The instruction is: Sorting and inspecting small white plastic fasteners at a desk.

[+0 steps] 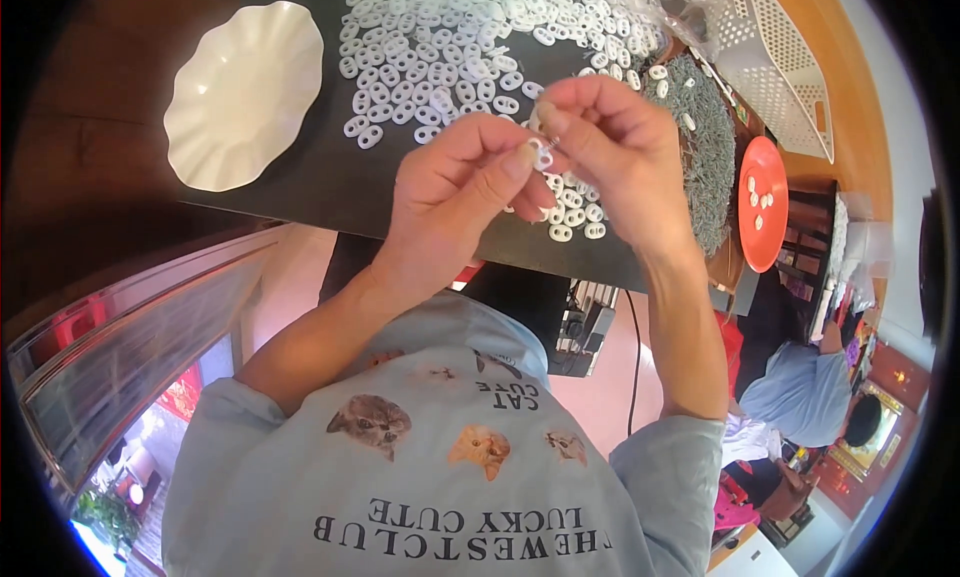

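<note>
My left hand [450, 192] is closed in a pinch on a small white oval plastic piece with two holes [543, 158]. Against it, my right hand [625, 147] pinches a tiny thin metal part that looks like a spring; the fingers partly hide it. Both hands meet above the dark table [320, 202]. Just below them lies a small group of the same two-hole pieces [573, 217]. Beyond the hands spreads a large layer of loose white two-hole pieces [420, 52]. Right of my right hand is a heap of fine grey metal bits [708, 167], perhaps springs.
A scalloped cream dish [245, 97] stands at the left. On the right are a red plate [760, 247] with several white pieces and a white perforated basket [775, 52]. Clear plastic wrap [690, 12] lies at the back. Another person [800, 392] is at the far right.
</note>
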A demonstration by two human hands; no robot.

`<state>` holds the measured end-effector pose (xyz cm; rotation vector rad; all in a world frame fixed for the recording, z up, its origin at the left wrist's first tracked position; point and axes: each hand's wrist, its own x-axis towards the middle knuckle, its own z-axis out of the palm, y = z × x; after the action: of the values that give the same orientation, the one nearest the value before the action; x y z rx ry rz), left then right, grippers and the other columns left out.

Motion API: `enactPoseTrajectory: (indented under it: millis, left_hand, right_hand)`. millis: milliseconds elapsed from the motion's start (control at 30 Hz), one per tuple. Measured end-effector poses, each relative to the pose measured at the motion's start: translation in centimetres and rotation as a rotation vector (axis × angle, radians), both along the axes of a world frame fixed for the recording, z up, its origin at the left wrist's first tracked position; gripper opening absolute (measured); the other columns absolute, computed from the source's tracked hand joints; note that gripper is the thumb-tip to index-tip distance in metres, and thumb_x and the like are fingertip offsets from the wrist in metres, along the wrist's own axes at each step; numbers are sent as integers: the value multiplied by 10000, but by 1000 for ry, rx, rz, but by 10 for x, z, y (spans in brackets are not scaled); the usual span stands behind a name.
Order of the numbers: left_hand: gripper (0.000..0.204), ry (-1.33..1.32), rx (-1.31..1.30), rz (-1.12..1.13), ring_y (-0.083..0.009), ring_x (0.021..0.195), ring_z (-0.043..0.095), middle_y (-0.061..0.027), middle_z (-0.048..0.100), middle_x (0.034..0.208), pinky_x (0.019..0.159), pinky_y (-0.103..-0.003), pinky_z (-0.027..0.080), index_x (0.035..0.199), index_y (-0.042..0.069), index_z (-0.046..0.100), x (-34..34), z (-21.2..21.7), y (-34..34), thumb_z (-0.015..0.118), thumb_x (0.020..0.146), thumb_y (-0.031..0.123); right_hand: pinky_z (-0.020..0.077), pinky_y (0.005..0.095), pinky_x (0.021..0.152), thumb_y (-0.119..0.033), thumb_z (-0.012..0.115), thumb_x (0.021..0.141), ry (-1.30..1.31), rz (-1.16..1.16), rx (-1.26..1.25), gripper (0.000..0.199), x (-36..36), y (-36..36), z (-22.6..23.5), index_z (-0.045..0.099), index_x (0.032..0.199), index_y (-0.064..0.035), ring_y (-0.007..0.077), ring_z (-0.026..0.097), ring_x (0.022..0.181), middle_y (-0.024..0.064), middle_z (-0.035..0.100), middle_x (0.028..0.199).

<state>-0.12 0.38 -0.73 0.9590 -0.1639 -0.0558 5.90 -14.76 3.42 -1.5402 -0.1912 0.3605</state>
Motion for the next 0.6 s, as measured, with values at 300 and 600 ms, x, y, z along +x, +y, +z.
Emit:
enactPoseTrajectory:
  millis: [300, 600]
  left_hand:
    - [157, 34, -28, -77, -103, 802, 613, -69, 643, 933, 703, -237, 513, 1050, -10, 583, -10, 1, -6, 512, 981, 111]
    - [153, 182, 98, -126, -110, 662, 605, -107, 674, 858, 589, -231, 500, 1014, -24, 601, -18, 2, -7, 539, 961, 106]
  right_hand:
    - [288, 168, 483, -122, 637, 873, 112, 96, -105, 115, -23, -34, 5, 599, 880, -13, 15, 425, 557, -12, 596, 720]
    - [324, 180, 483, -90, 639, 858, 54, -39, -110, 94, -28, -43, 16, 653, 831, -1, 22, 453, 545, 9, 624, 687]
